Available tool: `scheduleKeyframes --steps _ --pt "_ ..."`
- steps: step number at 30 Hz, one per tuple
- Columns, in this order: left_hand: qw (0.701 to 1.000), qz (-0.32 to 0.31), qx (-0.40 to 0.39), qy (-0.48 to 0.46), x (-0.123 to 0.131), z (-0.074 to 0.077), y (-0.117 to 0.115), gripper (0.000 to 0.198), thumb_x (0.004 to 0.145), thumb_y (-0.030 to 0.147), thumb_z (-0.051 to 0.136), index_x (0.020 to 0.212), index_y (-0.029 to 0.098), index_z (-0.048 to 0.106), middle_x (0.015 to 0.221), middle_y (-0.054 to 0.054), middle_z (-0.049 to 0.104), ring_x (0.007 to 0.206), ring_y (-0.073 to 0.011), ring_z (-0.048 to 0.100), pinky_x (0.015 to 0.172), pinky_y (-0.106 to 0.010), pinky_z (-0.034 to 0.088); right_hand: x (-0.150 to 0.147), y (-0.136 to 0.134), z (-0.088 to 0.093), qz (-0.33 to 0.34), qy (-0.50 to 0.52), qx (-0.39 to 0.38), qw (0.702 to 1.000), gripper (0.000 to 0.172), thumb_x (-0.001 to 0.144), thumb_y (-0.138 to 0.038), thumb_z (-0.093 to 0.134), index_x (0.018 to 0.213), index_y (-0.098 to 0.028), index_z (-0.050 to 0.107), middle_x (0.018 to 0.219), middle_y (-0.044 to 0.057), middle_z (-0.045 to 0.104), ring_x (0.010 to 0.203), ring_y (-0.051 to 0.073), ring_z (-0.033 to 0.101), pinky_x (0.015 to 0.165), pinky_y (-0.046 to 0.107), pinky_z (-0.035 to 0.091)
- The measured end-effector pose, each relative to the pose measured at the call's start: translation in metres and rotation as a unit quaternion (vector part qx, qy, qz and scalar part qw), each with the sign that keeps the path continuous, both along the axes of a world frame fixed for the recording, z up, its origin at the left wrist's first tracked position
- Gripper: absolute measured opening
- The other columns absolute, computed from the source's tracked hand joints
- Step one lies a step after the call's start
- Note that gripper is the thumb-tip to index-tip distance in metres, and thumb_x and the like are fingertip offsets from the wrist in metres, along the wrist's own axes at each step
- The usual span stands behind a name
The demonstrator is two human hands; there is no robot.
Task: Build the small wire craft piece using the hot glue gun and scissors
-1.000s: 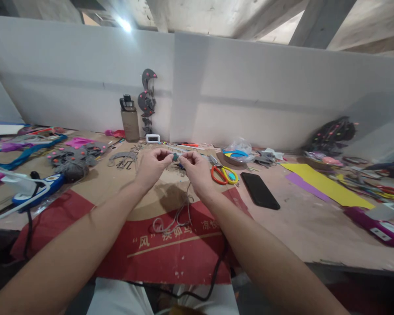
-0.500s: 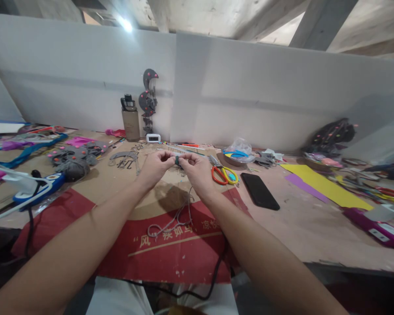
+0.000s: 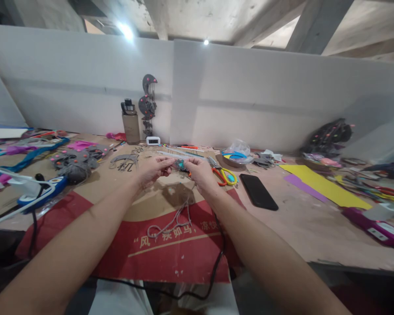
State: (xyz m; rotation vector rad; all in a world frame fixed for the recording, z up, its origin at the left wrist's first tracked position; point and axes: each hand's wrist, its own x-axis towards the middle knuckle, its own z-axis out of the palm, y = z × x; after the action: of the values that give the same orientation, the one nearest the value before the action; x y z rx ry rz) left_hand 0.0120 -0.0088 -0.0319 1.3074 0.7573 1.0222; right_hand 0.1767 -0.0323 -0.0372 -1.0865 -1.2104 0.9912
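Between my two hands, above the cardboard, is a small teal-and-grey piece, too small to make out in detail. My left hand pinches its left side between thumb and fingertips, the other fingers curled. On the right side my right hand grips it with thumb and forefinger. A grey yarn runs from below my right hand and lies in loose loops on the red-and-brown cardboard sheet. Just right of my right hand lie scissors with red and yellow handles.
A black phone lies to the right, beside yellow paper. Behind stand a bottle and a small white clock. Grey pieces with pink pins and a ball of yarn are at left, near a blue power strip.
My hands have moved slightly apart, so more of the teal-and-grey piece shows between them. My left fingers have spread a little. The view has tilted slightly up.
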Motion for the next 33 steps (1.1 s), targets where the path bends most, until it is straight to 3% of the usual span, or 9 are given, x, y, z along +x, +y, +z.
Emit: scheduleKeyframes --steps 8,26,33 --pt "0.997 0.05 0.04 0.039 0.004 -0.002 -0.003 0.024 0.065 0.03 0.072 0.079 0.011 0.067 0.059 -0.001 0.058 0.053 -0.0082 0.049 0.052 -0.021 0.034 -0.002 0.006 -0.008 -0.004 -0.065 0.048 0.997 0.019 0.063 -0.033 0.06 0.07 -0.015 0.06 0.061 -0.002 0.057 0.054 0.009 0.045 0.053 0.023 0.033" --pt "0.985 0.086 0.103 0.109 0.008 -0.005 -0.007 0.017 0.067 0.028 0.065 0.075 0.014 0.064 0.062 0.0 0.059 0.054 -0.009 0.047 0.053 -0.023 0.034 -0.008 0.001 -0.008 -0.01 -0.097 0.07 0.993 0.017 0.064 -0.032 0.059 0.068 -0.016 0.06 0.063 0.0 0.06 0.056 0.012 0.049 0.053 0.024 0.037" --pt "0.963 0.124 0.166 0.173 0.013 0.003 -0.014 0.009 0.067 0.023 0.061 0.069 0.014 0.06 0.06 0.002 0.055 0.056 -0.0096 0.046 0.055 -0.023 0.035 -0.009 -0.007 -0.003 -0.015 -0.14 0.094 0.986 0.016 0.066 -0.032 0.058 0.068 -0.016 0.06 0.064 0.0 0.059 0.059 0.011 0.049 0.055 0.023 0.036"
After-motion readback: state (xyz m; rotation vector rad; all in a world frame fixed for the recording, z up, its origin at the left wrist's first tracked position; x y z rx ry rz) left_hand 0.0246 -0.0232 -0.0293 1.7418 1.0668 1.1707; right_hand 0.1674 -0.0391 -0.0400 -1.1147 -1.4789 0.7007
